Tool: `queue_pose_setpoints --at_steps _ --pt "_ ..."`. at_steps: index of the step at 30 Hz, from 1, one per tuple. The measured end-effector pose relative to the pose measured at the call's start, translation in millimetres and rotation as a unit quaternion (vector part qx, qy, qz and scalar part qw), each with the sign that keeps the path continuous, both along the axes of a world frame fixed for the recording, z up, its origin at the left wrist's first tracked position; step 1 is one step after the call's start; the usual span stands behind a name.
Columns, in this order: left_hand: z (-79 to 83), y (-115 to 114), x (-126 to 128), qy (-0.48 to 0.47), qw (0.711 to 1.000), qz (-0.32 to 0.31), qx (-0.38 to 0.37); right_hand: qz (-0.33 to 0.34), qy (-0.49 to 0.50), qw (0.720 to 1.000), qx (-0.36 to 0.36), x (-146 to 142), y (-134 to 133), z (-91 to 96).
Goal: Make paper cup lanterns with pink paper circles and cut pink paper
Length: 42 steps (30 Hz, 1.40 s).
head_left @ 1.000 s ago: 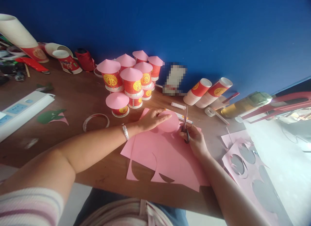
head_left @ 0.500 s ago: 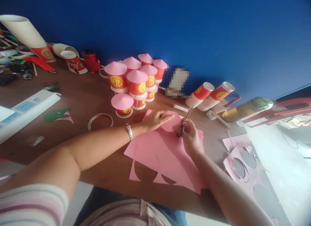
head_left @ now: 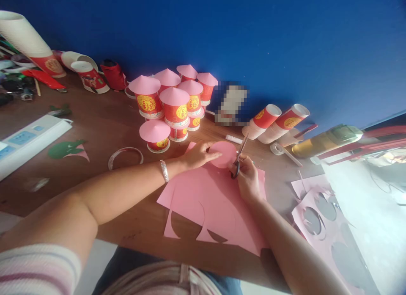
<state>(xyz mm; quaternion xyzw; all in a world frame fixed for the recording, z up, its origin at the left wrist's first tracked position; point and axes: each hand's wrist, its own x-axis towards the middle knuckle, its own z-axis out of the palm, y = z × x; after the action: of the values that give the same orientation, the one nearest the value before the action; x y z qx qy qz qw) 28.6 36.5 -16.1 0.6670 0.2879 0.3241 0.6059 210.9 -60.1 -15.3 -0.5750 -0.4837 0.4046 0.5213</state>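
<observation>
A large pink paper sheet (head_left: 209, 206) with curved cut-outs lies on the brown table (head_left: 104, 125) in front of me. My left hand (head_left: 196, 155) pinches the left edge of a pink paper circle (head_left: 223, 153) at the sheet's far end. My right hand (head_left: 247, 178) grips a pair of scissors (head_left: 238, 157), whose blades point up and away, right beside the circle's right edge.
A cluster of red paper cups with pink cone lids (head_left: 173, 104) stands behind the sheet. Stacked red cups (head_left: 272, 119) lie at the back right, with a tape roll (head_left: 276, 148) and glue stick (head_left: 234, 139). Pink scraps with round holes (head_left: 320, 214) lie right. A white power strip (head_left: 28, 140) and clear ring (head_left: 125, 157) lie left.
The scissors swung from upright to a rightward tilt and closed in on the circle's right edge. My left hand kept its hold on the circle. The view shifted slightly.
</observation>
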Motion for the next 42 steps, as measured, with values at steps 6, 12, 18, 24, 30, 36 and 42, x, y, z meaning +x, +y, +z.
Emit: queue_pose_setpoints --at_steps 6,12,18,24,30,36,42 --pt "7.7 -1.1 -1.6 0.007 0.992 0.065 -0.112 0.001 0.021 0.999 0.036 4.8 -1.8 -3.1" --pt "-2.2 6.0 -0.3 -0.052 0.985 0.121 -0.114 -0.014 -0.049 0.999 -0.007 14.1 -5.1 2.6" --pt "-6.6 10.2 -1.7 -0.058 0.987 0.11 -0.097 -0.002 -0.074 0.996 -0.042 23.2 -0.1 4.1" --pt "-1.2 8.7 -2.0 -0.073 0.986 0.118 -0.095 0.045 -0.082 0.993 -0.066 28.3 -7.2 0.5" --pt "3.9 6.6 -3.1 -0.067 0.986 0.123 -0.094 0.048 -0.122 0.988 -0.078 32.2 -6.3 -1.2" --pt "2.3 8.2 -2.0 -0.043 0.989 0.115 -0.085 0.088 -0.14 0.983 -0.081 35.0 -3.0 1.3" --pt "-1.2 9.9 -2.1 -0.025 0.993 0.097 -0.064 0.11 -0.156 0.979 -0.074 35.2 -4.8 5.4"
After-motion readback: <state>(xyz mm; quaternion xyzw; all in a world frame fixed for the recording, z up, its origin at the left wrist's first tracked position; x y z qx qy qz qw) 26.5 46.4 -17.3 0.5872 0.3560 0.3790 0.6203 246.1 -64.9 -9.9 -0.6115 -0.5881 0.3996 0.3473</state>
